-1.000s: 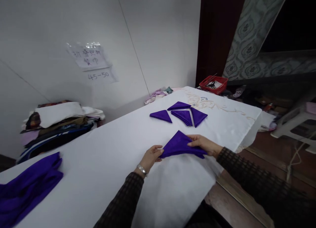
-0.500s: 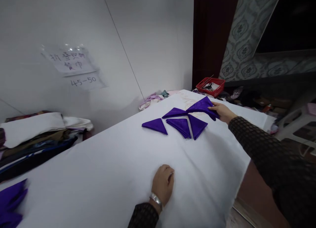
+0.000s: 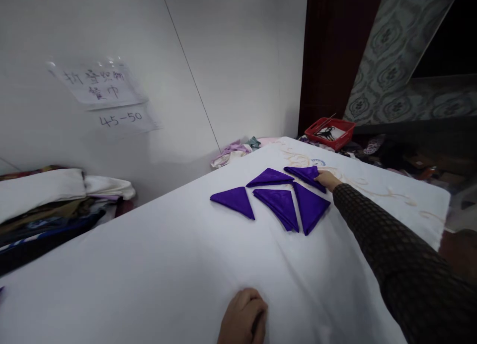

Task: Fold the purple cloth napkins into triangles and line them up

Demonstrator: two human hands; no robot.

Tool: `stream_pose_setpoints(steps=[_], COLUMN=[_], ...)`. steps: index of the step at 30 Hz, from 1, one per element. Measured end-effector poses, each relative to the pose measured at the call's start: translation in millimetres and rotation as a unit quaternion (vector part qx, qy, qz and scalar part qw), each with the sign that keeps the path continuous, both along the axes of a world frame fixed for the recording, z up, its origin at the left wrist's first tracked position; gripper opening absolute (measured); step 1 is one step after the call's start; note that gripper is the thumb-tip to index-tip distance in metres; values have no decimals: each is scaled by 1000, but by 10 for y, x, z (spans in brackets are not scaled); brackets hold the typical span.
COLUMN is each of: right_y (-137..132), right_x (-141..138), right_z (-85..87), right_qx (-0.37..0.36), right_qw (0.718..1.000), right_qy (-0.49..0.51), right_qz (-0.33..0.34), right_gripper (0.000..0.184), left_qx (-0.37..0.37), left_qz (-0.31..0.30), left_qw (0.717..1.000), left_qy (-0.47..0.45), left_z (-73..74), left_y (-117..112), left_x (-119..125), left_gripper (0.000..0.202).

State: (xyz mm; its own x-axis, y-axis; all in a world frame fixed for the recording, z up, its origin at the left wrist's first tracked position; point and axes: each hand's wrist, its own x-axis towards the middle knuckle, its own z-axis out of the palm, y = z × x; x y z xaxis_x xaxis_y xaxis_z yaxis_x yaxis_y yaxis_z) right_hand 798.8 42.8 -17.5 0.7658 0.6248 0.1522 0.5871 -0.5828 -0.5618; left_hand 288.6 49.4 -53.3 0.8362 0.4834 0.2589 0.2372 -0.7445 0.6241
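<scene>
My right hand [image 3: 328,180] reaches to the far side of the white-covered table [image 3: 167,254]. Its fingers pinch the right corner of a purple napkin [image 3: 303,173], folded into a triangle and lying on the cloth. Around it lie more folded purple triangles: one napkin [image 3: 269,176] to its left, another napkin [image 3: 309,207] just in front, one napkin [image 3: 278,204] nearer the middle, and one napkin [image 3: 235,201] farthest left. Down at the near edge of the picture, my left hand [image 3: 246,314] rests on the tablecloth with curled fingers, no object showing in it.
A pile of folded cloths [image 3: 44,200] sits at the left, against the wall. Crumpled fabric [image 3: 234,153] lies beyond the table's far edge, and a red basket [image 3: 335,135] holding dark items stands behind. Paper signs [image 3: 104,91] hang on the wall.
My right hand has lowered the raised napkin flat onto the table behind the others. My left hand stays curled on the cloth, now lower in view. The view has shifted.
</scene>
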Motion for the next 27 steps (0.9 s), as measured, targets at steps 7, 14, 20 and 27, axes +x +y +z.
stream_pose_setpoints(steps=[7,14,20,27], right_y=[120,37,-70,-190], right_x=[56,-153,-318,-381], right_z=[-54,-16,-108,-133], right_qx=[-40,-50,-74,-124], right_qw=[999,997,983,973], right_qy=[-8,-55,-149,-169], right_qz=[-21,-8,83,93], right_gripper=[34,42,43,43], left_qx=[-9,-19,-35,-33], left_qz=[10,-24,-20,-22], left_qw=[1000,999,999,999], left_qy=[-9,12,15,31], left_z=[16,190,220,301], left_y=[-22,-2,-8,-14], left_x=[7,23,33,52], left_gripper=[18,14,17,16])
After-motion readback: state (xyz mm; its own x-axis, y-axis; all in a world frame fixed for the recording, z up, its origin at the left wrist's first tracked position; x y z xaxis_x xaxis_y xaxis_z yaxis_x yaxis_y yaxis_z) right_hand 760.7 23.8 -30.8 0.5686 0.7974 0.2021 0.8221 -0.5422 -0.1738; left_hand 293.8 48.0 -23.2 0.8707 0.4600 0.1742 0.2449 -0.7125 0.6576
